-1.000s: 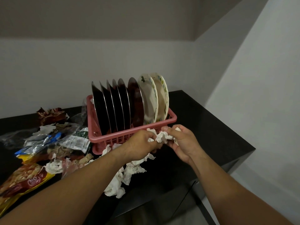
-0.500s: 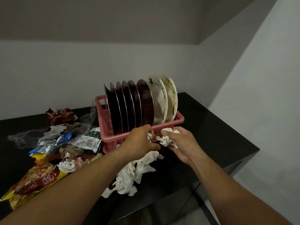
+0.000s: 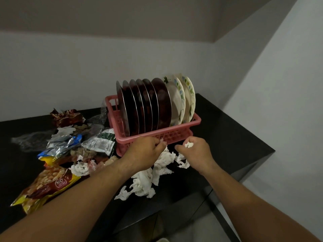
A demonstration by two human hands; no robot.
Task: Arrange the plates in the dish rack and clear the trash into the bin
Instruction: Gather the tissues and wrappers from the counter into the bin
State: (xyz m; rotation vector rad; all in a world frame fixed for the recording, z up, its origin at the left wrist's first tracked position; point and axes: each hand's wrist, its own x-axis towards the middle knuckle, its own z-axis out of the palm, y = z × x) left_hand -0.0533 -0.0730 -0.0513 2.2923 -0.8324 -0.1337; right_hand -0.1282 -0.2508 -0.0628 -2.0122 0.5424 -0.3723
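Item: pink dish rack, standing toward the back right of a black desk. Contents: six dark steel plates, upright on edge in a close row, and at the right end two cream patterned plates, also on edge and leaning slightly right. Left grip: a bare hand just in front of the rack's front wall, fingers curled, pinching a tissue scrap at the fingertips. Right grip: a bare hand beside it, near the rack's front right corner, clenched round a small tissue wad that shows white between thumb and fingers. Below and between the two: a crumpled tissue heap, lying loose on the desk and trailing toward the near edge. Left of the rack, a spread of trash on the desk: a white-and-green packet touching the rack's left end, a silver-and-blue wrapper, a red-brown crumpled wrapper at the back, a clear plastic bag, a yellow-and-brown snack bag nearest the viewer, and a separate tissue ball beside it.
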